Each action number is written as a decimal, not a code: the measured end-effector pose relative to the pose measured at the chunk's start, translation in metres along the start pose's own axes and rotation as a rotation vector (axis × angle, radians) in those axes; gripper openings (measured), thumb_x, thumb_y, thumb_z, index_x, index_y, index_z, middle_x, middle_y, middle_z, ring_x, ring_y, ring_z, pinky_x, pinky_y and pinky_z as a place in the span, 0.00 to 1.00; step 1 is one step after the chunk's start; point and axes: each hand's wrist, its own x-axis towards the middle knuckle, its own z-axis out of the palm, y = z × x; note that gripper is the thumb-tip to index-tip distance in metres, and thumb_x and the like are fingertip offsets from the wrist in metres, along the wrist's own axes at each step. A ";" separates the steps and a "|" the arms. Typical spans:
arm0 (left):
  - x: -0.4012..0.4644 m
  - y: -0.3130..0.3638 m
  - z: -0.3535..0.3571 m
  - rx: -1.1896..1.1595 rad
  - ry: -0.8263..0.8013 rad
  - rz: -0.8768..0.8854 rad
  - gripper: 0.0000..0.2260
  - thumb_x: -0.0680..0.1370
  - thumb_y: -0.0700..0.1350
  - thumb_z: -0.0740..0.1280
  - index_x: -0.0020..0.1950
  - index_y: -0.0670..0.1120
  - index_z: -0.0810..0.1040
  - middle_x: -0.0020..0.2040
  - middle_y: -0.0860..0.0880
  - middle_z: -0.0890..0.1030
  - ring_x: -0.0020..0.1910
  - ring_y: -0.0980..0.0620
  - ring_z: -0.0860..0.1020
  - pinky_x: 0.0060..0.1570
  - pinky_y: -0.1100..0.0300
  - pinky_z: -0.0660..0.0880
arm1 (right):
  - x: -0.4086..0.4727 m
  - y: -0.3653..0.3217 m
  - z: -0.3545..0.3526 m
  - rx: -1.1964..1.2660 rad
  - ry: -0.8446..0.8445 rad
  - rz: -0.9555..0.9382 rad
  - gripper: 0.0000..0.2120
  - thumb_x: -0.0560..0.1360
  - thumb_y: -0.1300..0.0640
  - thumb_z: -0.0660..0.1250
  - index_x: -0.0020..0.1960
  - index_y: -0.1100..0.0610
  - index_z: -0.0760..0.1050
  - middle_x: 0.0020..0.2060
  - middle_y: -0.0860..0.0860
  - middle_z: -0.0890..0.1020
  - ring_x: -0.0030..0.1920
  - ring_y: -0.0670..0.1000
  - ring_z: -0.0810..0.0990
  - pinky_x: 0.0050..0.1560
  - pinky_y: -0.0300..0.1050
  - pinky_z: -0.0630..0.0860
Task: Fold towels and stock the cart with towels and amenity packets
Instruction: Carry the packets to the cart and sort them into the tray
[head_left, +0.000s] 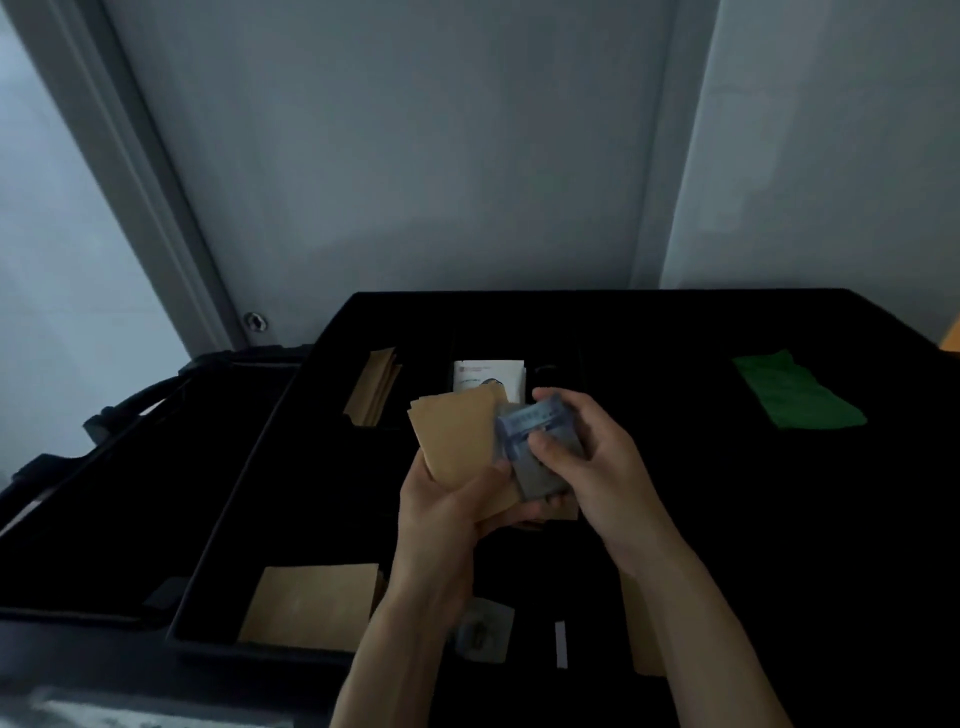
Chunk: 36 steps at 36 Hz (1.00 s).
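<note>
Left hand (447, 499) grips tan packets (457, 441); right hand (587, 457) pinches blurred grey packet (540, 467).

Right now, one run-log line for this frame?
stage: sorting packets | left hand: holds tan packets | right hand: pinches grey-blue packets | place: over black cart tray

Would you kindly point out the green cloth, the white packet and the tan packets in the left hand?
green cloth (797, 392), head view, middle of cloth.
white packet (485, 375), head view, its face.
tan packets (457, 441), head view, front packet's face.
</note>
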 end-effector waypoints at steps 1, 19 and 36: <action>0.003 0.002 -0.001 0.001 -0.010 -0.009 0.13 0.78 0.37 0.70 0.62 0.43 0.78 0.54 0.40 0.85 0.51 0.39 0.85 0.39 0.53 0.82 | 0.002 0.000 0.001 -0.019 0.004 -0.011 0.17 0.78 0.59 0.70 0.60 0.41 0.77 0.52 0.45 0.83 0.51 0.46 0.84 0.44 0.40 0.81; 0.017 0.007 -0.072 0.257 0.092 -0.073 0.10 0.79 0.38 0.69 0.61 0.43 0.77 0.47 0.39 0.85 0.43 0.38 0.86 0.30 0.54 0.81 | -0.023 0.035 0.030 -0.891 -0.660 0.345 0.15 0.82 0.53 0.61 0.68 0.49 0.66 0.55 0.47 0.78 0.50 0.44 0.77 0.45 0.38 0.75; 0.003 -0.013 -0.070 0.283 0.096 -0.096 0.07 0.77 0.34 0.66 0.54 0.42 0.78 0.42 0.40 0.84 0.38 0.37 0.85 0.29 0.52 0.80 | -0.041 0.048 0.039 -1.083 -0.674 0.184 0.14 0.79 0.47 0.65 0.64 0.47 0.76 0.60 0.44 0.69 0.65 0.48 0.65 0.65 0.47 0.68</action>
